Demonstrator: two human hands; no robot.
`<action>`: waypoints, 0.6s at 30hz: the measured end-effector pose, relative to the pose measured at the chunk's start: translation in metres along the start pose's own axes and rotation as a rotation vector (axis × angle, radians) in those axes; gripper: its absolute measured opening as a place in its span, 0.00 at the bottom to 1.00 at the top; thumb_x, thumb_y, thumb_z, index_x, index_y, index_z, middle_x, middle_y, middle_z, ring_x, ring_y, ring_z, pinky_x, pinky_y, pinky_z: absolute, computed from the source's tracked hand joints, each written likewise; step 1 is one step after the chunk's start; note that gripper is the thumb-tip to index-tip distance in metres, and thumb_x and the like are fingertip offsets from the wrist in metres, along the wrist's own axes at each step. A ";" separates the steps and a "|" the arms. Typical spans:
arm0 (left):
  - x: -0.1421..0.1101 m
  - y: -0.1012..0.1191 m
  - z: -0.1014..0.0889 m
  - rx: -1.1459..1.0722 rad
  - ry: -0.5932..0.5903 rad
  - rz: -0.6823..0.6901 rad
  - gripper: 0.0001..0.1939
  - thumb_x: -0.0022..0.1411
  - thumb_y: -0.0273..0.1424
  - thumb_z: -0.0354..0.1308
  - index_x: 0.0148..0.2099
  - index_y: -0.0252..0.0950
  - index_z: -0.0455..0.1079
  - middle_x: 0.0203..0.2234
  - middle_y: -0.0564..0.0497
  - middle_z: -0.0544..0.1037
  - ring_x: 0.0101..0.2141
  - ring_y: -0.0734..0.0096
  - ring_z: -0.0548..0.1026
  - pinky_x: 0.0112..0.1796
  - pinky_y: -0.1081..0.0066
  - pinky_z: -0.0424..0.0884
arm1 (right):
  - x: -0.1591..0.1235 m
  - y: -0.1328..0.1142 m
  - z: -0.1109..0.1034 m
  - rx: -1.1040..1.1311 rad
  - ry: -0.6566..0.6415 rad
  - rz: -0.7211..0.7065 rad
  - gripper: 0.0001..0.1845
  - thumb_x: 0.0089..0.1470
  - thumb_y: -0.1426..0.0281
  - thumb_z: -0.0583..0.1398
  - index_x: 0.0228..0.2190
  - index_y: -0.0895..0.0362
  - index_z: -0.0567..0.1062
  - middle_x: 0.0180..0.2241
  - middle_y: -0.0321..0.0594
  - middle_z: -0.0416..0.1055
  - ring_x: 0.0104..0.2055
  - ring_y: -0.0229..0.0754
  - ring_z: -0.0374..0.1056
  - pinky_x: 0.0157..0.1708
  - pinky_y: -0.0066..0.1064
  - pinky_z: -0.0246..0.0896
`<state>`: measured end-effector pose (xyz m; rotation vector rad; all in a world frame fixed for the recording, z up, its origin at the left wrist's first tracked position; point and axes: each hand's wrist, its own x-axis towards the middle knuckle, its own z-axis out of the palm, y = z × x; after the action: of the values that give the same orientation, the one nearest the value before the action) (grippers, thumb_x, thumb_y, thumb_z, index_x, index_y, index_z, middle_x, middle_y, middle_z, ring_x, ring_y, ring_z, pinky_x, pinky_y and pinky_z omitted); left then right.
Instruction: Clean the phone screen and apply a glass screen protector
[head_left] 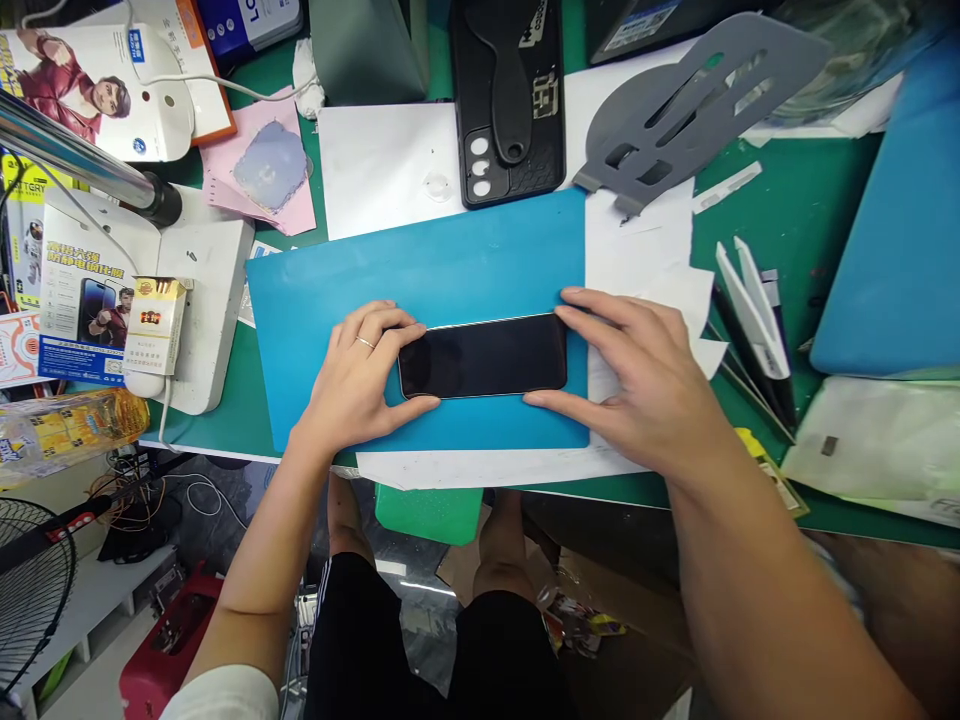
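Head view | left hand [367, 375], ringed, and right hand [637, 385]: fingers pinching opposite ends of glossy black rectangular smartphone [484, 356] | smooth blue mat [420, 270] beneath

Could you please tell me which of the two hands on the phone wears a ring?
The left hand: a thin ring circles one finger. The right hand, at the other end of the phone, shows none.
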<state>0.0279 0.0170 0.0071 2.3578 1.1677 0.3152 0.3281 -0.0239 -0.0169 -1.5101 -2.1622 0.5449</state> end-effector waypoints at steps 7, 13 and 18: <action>0.000 -0.001 0.001 0.003 -0.005 -0.007 0.33 0.64 0.53 0.63 0.64 0.41 0.63 0.58 0.39 0.72 0.65 0.43 0.63 0.61 0.47 0.62 | -0.001 0.002 0.001 0.022 0.028 -0.029 0.41 0.60 0.46 0.61 0.68 0.48 0.61 0.62 0.54 0.70 0.63 0.63 0.65 0.61 0.57 0.63; -0.001 -0.001 0.000 -0.008 -0.003 0.001 0.33 0.64 0.52 0.64 0.63 0.41 0.62 0.58 0.39 0.72 0.64 0.44 0.64 0.61 0.47 0.62 | -0.001 0.001 0.000 0.030 0.026 -0.029 0.41 0.61 0.48 0.62 0.68 0.49 0.61 0.62 0.54 0.70 0.63 0.62 0.65 0.61 0.57 0.64; -0.001 -0.001 0.001 -0.011 -0.010 -0.009 0.34 0.64 0.52 0.64 0.64 0.41 0.62 0.59 0.39 0.72 0.65 0.44 0.63 0.61 0.47 0.62 | -0.002 0.002 0.001 0.043 0.031 -0.024 0.42 0.60 0.48 0.63 0.69 0.46 0.60 0.62 0.53 0.70 0.63 0.62 0.66 0.62 0.58 0.63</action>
<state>0.0266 0.0167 0.0059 2.3416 1.1688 0.3063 0.3298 -0.0249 -0.0186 -1.4589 -2.1290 0.5526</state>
